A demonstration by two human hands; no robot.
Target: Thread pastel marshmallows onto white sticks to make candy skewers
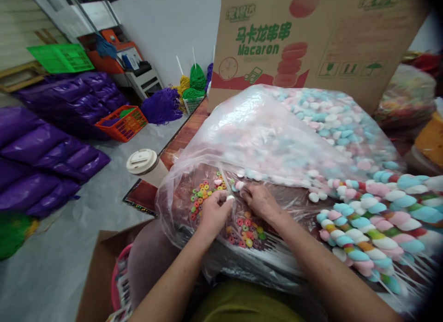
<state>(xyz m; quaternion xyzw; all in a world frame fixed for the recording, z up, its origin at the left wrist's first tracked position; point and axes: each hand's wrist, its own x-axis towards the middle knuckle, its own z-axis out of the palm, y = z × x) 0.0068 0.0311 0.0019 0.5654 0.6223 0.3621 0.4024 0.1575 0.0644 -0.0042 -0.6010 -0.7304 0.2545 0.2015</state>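
My left hand (215,212) is closed in a pinch, with a small white piece (230,199) at its fingertips; its kind is unclear. A thin white stick (224,176) slants up just beyond these fingers. My right hand (259,199) pinches a pink and pale blue marshmallow (238,186), close beside the left fingertips. Beneath both hands lies a clear plastic bag (166,193). Coloured ring-shaped pieces (199,199) lie left of my left hand, and another heap of rings (247,232) sits between my forearms. Several white sticks (282,250) lie by my right forearm.
A large bag of pastel marshmallows (256,128) spreads ahead, before a cardboard box (263,45). Marshmallow skewers (374,229) are stacked at right. A lidded cup (143,163) stands by the left table edge. Purple packs (41,169) and an orange basket (122,123) are on the floor.
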